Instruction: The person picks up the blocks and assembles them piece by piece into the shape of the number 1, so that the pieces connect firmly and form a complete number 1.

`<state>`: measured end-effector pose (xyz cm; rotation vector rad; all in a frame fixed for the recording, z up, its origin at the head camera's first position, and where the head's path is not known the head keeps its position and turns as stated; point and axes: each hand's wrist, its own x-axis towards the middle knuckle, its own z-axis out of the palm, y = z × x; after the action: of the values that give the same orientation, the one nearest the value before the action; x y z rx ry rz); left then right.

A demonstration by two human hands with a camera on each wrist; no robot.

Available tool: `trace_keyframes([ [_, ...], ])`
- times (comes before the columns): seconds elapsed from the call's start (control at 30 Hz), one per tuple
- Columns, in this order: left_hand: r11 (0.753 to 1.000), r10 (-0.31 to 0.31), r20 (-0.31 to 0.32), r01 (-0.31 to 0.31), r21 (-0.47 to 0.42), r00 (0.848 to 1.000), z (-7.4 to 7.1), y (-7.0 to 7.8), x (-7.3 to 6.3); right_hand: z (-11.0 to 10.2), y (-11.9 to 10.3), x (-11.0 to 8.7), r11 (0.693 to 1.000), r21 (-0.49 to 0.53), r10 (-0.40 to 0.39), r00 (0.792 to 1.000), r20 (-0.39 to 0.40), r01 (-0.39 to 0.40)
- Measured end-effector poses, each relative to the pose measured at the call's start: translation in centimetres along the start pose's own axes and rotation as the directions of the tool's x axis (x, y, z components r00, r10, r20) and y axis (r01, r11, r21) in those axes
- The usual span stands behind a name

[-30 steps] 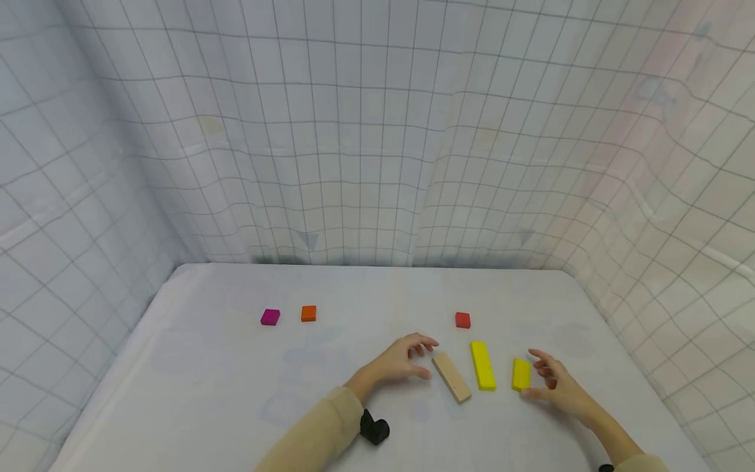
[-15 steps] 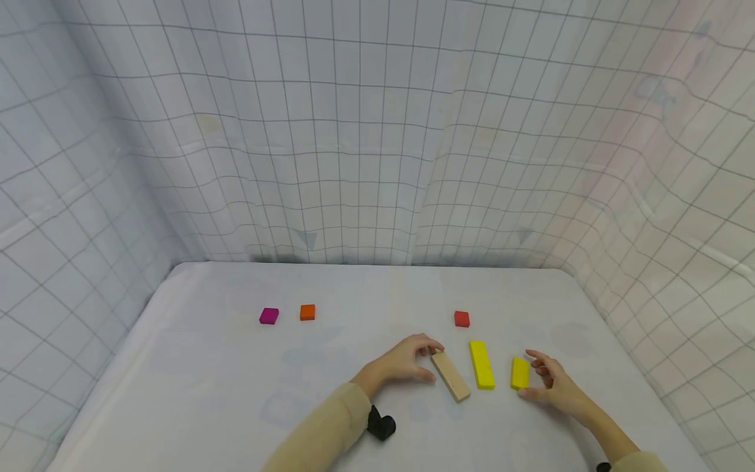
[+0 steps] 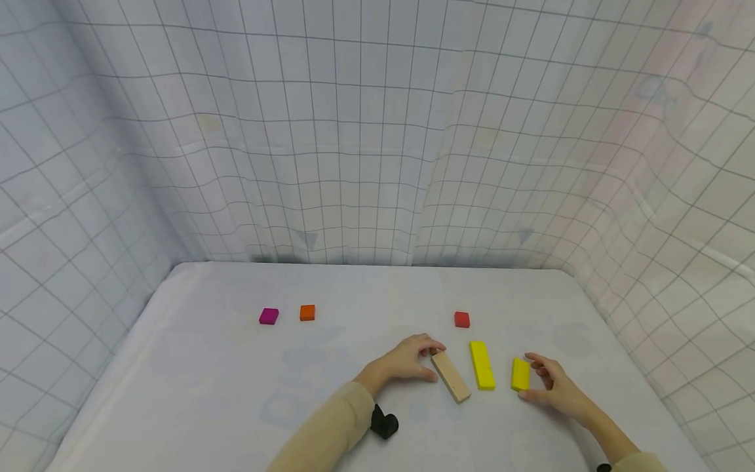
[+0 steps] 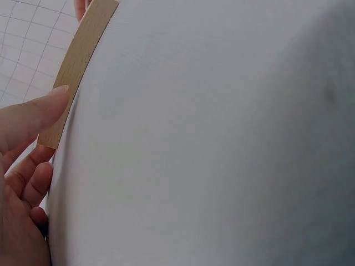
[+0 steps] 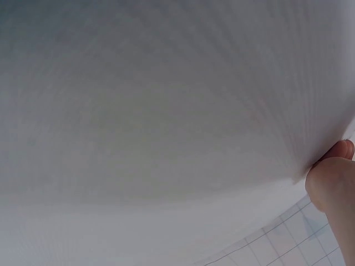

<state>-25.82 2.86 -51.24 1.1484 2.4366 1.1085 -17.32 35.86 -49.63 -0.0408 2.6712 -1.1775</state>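
Observation:
In the head view, a plain wooden block (image 3: 451, 377) lies slanted on the table. Over its far end are the fingers of my left hand (image 3: 405, 358), while the thumb stays a little apart from its left side. In the left wrist view, my thumb overlaps the same wooden block (image 4: 77, 69). My right hand (image 3: 557, 390) is beside a short yellow block (image 3: 521, 374), its thumb at the near end and index finger by the far end; whether it pinches the block is unclear. A longer yellow block (image 3: 482, 365) lies between the hands. The right wrist view leaves out the block.
Farther back on the white table (image 3: 194, 380) lie a red block (image 3: 462, 320), an orange block (image 3: 307, 313) and a purple block (image 3: 269, 316). Grid-patterned curtains (image 3: 366, 144) stand at the back and both sides.
My left hand has shifted right, its fingertips now over the wooden block's far end. The right index finger has come slightly nearer the short yellow block. The blocks stay in place.

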Motion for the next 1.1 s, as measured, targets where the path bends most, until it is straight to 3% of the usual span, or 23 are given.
trace_keyframes([
  [1.1,0.989,-0.074,-0.023,0.071,-0.131,0.997,-0.16,-0.12,0.09,-0.28,0.18,-0.29,0.997,0.074,-0.011,0.999,0.041,0.008],
])
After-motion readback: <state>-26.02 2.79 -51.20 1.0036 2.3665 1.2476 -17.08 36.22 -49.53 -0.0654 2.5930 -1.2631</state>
